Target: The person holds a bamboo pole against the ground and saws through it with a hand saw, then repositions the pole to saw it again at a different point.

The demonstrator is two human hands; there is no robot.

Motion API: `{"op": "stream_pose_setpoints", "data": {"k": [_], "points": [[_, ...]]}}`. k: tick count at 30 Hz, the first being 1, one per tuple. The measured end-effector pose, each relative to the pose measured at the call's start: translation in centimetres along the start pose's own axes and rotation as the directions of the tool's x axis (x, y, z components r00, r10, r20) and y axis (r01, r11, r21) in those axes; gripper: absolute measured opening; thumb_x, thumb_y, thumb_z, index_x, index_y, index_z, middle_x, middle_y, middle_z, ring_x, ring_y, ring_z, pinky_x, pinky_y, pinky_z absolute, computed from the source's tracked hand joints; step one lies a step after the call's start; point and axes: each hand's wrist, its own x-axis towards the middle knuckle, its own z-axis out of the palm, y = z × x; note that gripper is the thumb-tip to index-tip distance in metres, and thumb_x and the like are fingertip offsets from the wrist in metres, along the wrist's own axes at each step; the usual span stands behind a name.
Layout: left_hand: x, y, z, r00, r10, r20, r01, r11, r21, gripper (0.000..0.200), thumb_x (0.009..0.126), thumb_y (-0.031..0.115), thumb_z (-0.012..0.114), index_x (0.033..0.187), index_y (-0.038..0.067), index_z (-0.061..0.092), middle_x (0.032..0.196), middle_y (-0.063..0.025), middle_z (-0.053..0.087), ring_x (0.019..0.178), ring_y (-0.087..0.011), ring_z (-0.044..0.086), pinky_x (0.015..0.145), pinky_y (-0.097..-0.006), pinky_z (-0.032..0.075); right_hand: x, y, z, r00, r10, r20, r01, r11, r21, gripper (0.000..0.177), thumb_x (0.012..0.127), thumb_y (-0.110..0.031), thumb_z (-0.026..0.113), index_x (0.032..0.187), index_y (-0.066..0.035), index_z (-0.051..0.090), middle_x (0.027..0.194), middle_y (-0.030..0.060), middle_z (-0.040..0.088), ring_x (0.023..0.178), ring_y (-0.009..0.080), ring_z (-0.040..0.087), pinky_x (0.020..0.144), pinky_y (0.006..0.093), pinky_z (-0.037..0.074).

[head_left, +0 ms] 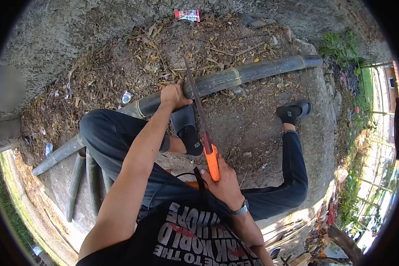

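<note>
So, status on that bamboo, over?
Left fingers on bamboo pole, beside saw blade. Right fingers gripping saw handle. Blade crosses pole; contact unclear. Nothing seen blocking.

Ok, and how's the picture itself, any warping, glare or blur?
Head view, edges: black corners and curving surroundings suggest wide-angle distortion; head view, far right: background blown out by bright light; head view, left: a featureless grey blotch hides detail; head view, middle: shaded, with saw, left hand and right hand fairly clear.

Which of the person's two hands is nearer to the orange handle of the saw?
Right. The right hand is gripping the orange handle; the left hand is farther forward, on the bamboo pole beside the blade.
</note>
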Motion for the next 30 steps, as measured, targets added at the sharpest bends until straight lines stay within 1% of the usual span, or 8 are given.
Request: {"op": "stream_pose_setpoints", "data": {"k": [6,8,9,12,19,23,26,30], "points": [[-0.2,-0.2,0.6,0.999,0.0,-0.035,0.0,1.0,-0.001,0.092,0.072,0.061,0.087,0.14,0.008,0.057,0.12,-0.0185,0.075,0.112,-0.0361,0.075,0.096,-0.0466,0.061,-0.3,-0.3,-0.6,0.992,0.102,-0.068,-0.091,0.985,0.145,0.043,0.097,-0.025,0.078,0.121,0.007,0.062,0.082,0.0205,0.067,0.072,0.0405,0.069,0.067,0.044,0.055],[-0.3,-0.4,1.2,0.998,0.006,-0.067,-0.008,1.0,-0.028,0.085,0.07,0.06,0.089,0.131,0.008,0.059,0.124,-0.0189,0.072,0.115,-0.0373,0.072,0.097,-0.0475,0.059,-0.2,-0.3,-0.5,0.958,0.123,-0.258,-0.037,0.947,0.318,0.028,0.101,-0.021,0.074,0.111,0.004,0.068,0.081,0.0121,0.068,0.067,0.0247,0.067,0.062,0.0359,0.052],[-0.4,-0.6,1.8,0.998,-0.006,-0.07,0.003,0.999,-0.037,0.085,0.07,0.06,0.089,0.131,0.008,0.059,0.124,-0.0189,0.072,0.115,-0.0373,0.072,0.097,-0.0475,0.059,-0.1,-0.4,-0.5,0.962,0.114,-0.249,-0.032,0.95,0.311,0.028,0.101,-0.021,0.074,0.111,0.004,0.068,0.081,0.0121,0.068,0.067,0.0247,0.067,0.062,0.0359,0.052],[-1.5,-0.1,2.9,0.968,0.042,-0.249,-0.039,0.999,0.017,0.089,0.067,0.056,0.092,0.135,0.01,0.057,0.13,-0.0174,0.067,0.124,-0.0392,0.065,0.101,-0.0499,0.056,-0.3,-0.6,-1.5,0.917,0.26,-0.302,-0.058,0.837,0.544,0.019,0.104,-0.016,0.069,0.109,0.003,0.07,0.08,-0.0005,0.065,0.067,0.0064,0.059,0.057,0.027,0.046],[-1.6,-0.5,3.5,0.959,0.077,-0.272,-0.069,0.997,0.04,0.087,0.07,0.055,0.092,0.135,0.009,0.057,0.128,-0.0166,0.067,0.124,-0.0374,0.063,0.103,-0.0494,0.053,-1.6,-0.5,-1.6,0.894,0.161,-0.418,0.011,0.925,0.379,0.018,0.104,-0.015,0.069,0.105,0.003,0.07,0.079,0.002,0.065,0.065,0.0066,0.058,0.058,0.0266,0.047],[-1.6,-0.5,2.9,0.967,0.062,-0.245,-0.06,0.998,0.016,0.088,0.071,0.056,0.091,0.135,0.008,0.056,0.129,-0.0169,0.067,0.124,-0.037,0.064,0.106,-0.0487,0.052,-3.0,-1.0,-2.3,0.894,0.269,-0.358,-0.056,0.861,0.506,0.02,0.103,-0.015,0.069,0.108,0.004,0.07,0.08,0.0029,0.067,0.068,0.0082,0.061,0.062,0.0263,0.049],[-1.7,-0.4,2.6,0.972,0.068,-0.225,-0.071,0.997,-0.004,0.089,0.071,0.055,0.092,0.137,0.008,0.056,0.13,-0.0172,0.067,0.126,-0.0375,0.064,0.107,-0.0493,0.051,-3.6,0.5,-2.3,0.896,0.271,-0.351,-0.096,0.891,0.444,0.021,0.102,-0.016,0.071,0.108,0.005,0.071,0.081,0.004,0.069,0.071,0.0102,0.063,0.064,0.0285,0.051],[-1.7,-0.5,2.2,0.981,0.056,-0.185,-0.058,0.998,-0.003,0.09,0.071,0.06,0.09,0.137,0.008,0.056,0.131,-0.0185,0.067,0.127,-0.0386,0.063,0.106,-0.0489,0.052,-2.2,0.4,-2.1,0.903,0.093,-0.419,-0.004,0.978,0.208,0.019,0.099,-0.015,0.074,0.106,0.003,0.071,0.077,0.0075,0.067,0.067,0.0163,0.063,0.062,0.0335,0.05]]}}
